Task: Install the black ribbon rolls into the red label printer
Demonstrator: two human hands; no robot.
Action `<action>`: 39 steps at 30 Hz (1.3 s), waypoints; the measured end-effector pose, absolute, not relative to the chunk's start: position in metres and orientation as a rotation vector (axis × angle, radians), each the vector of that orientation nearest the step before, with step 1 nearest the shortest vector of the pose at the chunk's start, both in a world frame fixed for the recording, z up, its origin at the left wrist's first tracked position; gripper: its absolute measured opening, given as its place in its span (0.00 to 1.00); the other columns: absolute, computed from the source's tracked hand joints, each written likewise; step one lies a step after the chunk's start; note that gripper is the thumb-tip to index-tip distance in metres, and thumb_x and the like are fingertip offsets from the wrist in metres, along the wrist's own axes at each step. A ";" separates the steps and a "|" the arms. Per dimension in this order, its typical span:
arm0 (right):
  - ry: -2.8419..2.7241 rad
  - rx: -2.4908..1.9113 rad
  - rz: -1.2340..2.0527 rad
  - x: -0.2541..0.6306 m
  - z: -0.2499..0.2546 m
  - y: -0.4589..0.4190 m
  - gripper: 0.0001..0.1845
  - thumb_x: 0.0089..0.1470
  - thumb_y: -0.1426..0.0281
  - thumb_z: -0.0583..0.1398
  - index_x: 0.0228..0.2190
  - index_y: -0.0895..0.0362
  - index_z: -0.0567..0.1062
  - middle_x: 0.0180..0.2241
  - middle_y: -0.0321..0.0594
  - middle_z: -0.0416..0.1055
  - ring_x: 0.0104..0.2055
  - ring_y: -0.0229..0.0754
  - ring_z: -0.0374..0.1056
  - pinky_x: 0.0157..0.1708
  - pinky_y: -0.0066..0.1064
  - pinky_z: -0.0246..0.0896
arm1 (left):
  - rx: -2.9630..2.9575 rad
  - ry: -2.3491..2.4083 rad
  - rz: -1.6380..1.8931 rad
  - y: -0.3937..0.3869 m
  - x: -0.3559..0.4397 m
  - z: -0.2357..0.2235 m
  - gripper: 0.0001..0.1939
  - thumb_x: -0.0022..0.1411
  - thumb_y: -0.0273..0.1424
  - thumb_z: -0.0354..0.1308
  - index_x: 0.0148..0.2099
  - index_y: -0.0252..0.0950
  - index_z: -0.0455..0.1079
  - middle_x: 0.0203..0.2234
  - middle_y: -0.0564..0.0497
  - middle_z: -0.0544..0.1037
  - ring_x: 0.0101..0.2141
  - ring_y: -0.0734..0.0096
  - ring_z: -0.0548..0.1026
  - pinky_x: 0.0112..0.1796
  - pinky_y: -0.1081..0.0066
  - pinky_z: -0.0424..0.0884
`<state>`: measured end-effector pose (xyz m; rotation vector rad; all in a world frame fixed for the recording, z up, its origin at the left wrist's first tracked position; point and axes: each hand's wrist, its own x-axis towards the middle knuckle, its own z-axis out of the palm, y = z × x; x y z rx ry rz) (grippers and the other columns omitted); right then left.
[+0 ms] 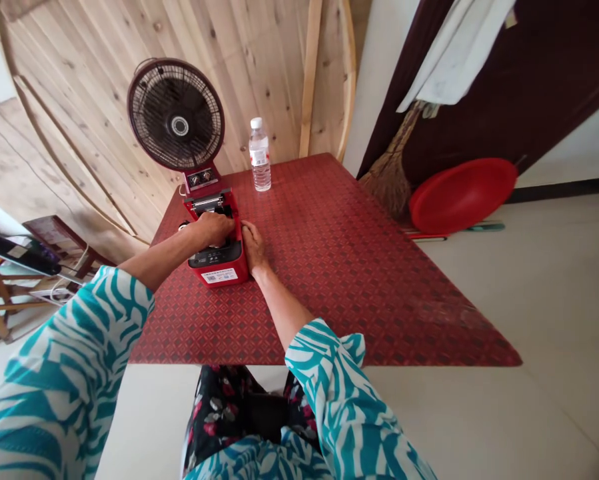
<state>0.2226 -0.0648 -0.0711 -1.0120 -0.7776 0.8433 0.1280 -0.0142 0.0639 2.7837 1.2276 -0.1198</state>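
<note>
A red machine (222, 275) with a black top panel and a white label stands on the left part of the table. Its upper side is open, and a metal bar shows at the back of the opening. My left hand (213, 229) reaches into that opening with its fingers curled. What these fingers hold, if anything, is hidden. Flat along the machine's right side lies my right hand (254, 248), touching the red wall with its fingers stretched out. Right behind the machine rises a dark red round fan (179, 125) with two knobs below its grille.
A clear water bottle (260, 157) with a white cap stands upright at the back of the red patterned table (339, 267). On the floor to the right are a straw broom (390, 167) and a red basin (464, 200). Wooden boards (264, 53) lean behind the table.
</note>
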 end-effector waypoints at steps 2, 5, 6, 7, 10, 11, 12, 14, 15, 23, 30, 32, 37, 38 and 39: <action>-0.780 -1.016 0.843 0.223 -0.070 -0.065 0.17 0.60 0.60 0.54 0.45 0.51 0.78 0.51 0.38 0.77 0.56 0.41 0.70 0.62 0.39 0.61 | 2.858 1.260 -0.387 -0.012 0.133 0.064 0.09 0.42 0.30 0.69 0.29 0.37 0.74 0.30 0.40 0.81 0.45 0.41 0.79 0.47 0.55 0.72; -0.778 -1.013 0.835 0.223 -0.070 -0.065 0.17 0.59 0.60 0.55 0.44 0.51 0.78 0.50 0.37 0.78 0.56 0.41 0.70 0.62 0.38 0.62 | 2.900 1.227 -0.572 -0.019 0.135 0.076 0.12 0.49 0.34 0.66 0.37 0.37 0.78 0.32 0.42 0.82 0.44 0.45 0.79 0.45 0.59 0.72; -0.776 -1.014 0.832 0.223 -0.070 -0.064 0.17 0.59 0.60 0.55 0.44 0.51 0.78 0.50 0.37 0.78 0.55 0.41 0.70 0.62 0.38 0.62 | 2.899 1.211 -0.566 -0.024 0.133 0.083 0.13 0.52 0.36 0.64 0.40 0.38 0.78 0.33 0.42 0.82 0.44 0.46 0.79 0.45 0.59 0.72; -0.772 -1.016 0.829 0.223 -0.071 -0.063 0.17 0.59 0.60 0.55 0.44 0.51 0.78 0.49 0.37 0.78 0.55 0.41 0.71 0.62 0.39 0.62 | 2.895 1.198 -0.537 -0.029 0.129 0.091 0.15 0.55 0.38 0.63 0.43 0.38 0.79 0.34 0.43 0.82 0.43 0.46 0.79 0.46 0.59 0.71; -0.758 -1.015 0.835 0.223 -0.073 -0.062 0.17 0.58 0.59 0.55 0.44 0.52 0.77 0.49 0.38 0.78 0.54 0.42 0.71 0.61 0.40 0.62 | 2.843 1.172 -0.295 -0.046 0.106 0.119 0.20 0.58 0.43 0.61 0.49 0.39 0.78 0.37 0.45 0.82 0.43 0.50 0.79 0.47 0.59 0.71; -0.758 -1.013 0.842 0.223 -0.074 -0.063 0.18 0.58 0.59 0.55 0.45 0.52 0.77 0.50 0.39 0.78 0.54 0.42 0.71 0.61 0.40 0.62 | 2.791 1.156 -0.156 -0.050 0.095 0.127 0.21 0.59 0.45 0.61 0.50 0.39 0.77 0.37 0.47 0.82 0.43 0.53 0.79 0.48 0.60 0.71; -0.757 -1.013 0.851 0.224 -0.075 -0.063 0.18 0.58 0.59 0.55 0.45 0.52 0.77 0.50 0.39 0.78 0.54 0.42 0.71 0.61 0.41 0.63 | 2.714 1.139 -0.011 -0.054 0.081 0.131 0.21 0.60 0.46 0.60 0.50 0.40 0.77 0.38 0.48 0.82 0.43 0.56 0.79 0.48 0.62 0.72; -0.760 -1.028 0.851 0.225 -0.075 -0.064 0.18 0.58 0.58 0.55 0.45 0.51 0.77 0.51 0.38 0.78 0.55 0.43 0.71 0.62 0.42 0.62 | 2.497 1.120 0.276 -0.059 0.052 0.129 0.23 0.63 0.49 0.57 0.50 0.39 0.77 0.39 0.48 0.82 0.44 0.59 0.79 0.48 0.63 0.73; -0.763 -1.038 0.847 0.226 -0.076 -0.065 0.18 0.58 0.58 0.55 0.44 0.50 0.77 0.51 0.38 0.78 0.56 0.43 0.71 0.62 0.42 0.61 | 2.357 1.109 0.411 -0.060 0.037 0.122 0.26 0.64 0.51 0.54 0.51 0.37 0.76 0.41 0.46 0.83 0.44 0.59 0.80 0.47 0.62 0.74; -0.784 -1.039 0.852 0.227 -0.079 -0.065 0.24 0.57 0.52 0.54 0.47 0.52 0.76 0.52 0.42 0.77 0.56 0.45 0.71 0.60 0.41 0.64 | 2.239 1.090 0.637 -0.036 0.007 0.037 0.22 0.57 0.42 0.62 0.51 0.37 0.77 0.48 0.44 0.82 0.48 0.57 0.79 0.50 0.59 0.74; -0.768 -1.055 0.868 0.228 -0.082 -0.065 0.23 0.57 0.54 0.54 0.47 0.52 0.75 0.53 0.41 0.77 0.55 0.43 0.72 0.60 0.42 0.64 | 2.549 0.972 0.049 -0.014 0.048 0.070 0.15 0.55 0.28 0.59 0.44 0.42 0.81 0.37 0.52 0.85 0.40 0.63 0.81 0.48 0.64 0.74; -0.782 -1.059 0.862 0.228 -0.081 -0.065 0.23 0.57 0.53 0.54 0.47 0.52 0.75 0.53 0.42 0.76 0.56 0.43 0.72 0.61 0.42 0.62 | 2.536 0.964 0.079 -0.020 0.047 0.071 0.15 0.56 0.28 0.57 0.44 0.42 0.81 0.38 0.53 0.85 0.40 0.63 0.80 0.48 0.65 0.74; -0.821 -1.068 0.830 0.230 -0.078 -0.068 0.22 0.58 0.53 0.55 0.46 0.51 0.76 0.52 0.41 0.78 0.55 0.44 0.72 0.61 0.41 0.63 | 2.311 0.992 0.328 -0.048 0.031 0.057 0.20 0.61 0.37 0.54 0.50 0.38 0.79 0.37 0.51 0.84 0.37 0.63 0.80 0.44 0.66 0.76; -0.823 -1.069 0.832 0.231 -0.079 -0.069 0.22 0.58 0.53 0.55 0.46 0.51 0.76 0.52 0.41 0.78 0.55 0.44 0.72 0.61 0.41 0.63 | 2.280 0.987 0.344 -0.053 0.028 0.055 0.20 0.61 0.39 0.54 0.50 0.38 0.79 0.38 0.50 0.84 0.38 0.63 0.80 0.44 0.66 0.76; -0.826 -1.072 0.836 0.231 -0.079 -0.070 0.23 0.57 0.53 0.55 0.47 0.51 0.76 0.52 0.41 0.77 0.56 0.44 0.71 0.61 0.42 0.63 | 2.273 0.975 0.364 -0.059 0.025 0.052 0.20 0.62 0.40 0.54 0.49 0.37 0.79 0.40 0.49 0.84 0.40 0.62 0.80 0.46 0.65 0.75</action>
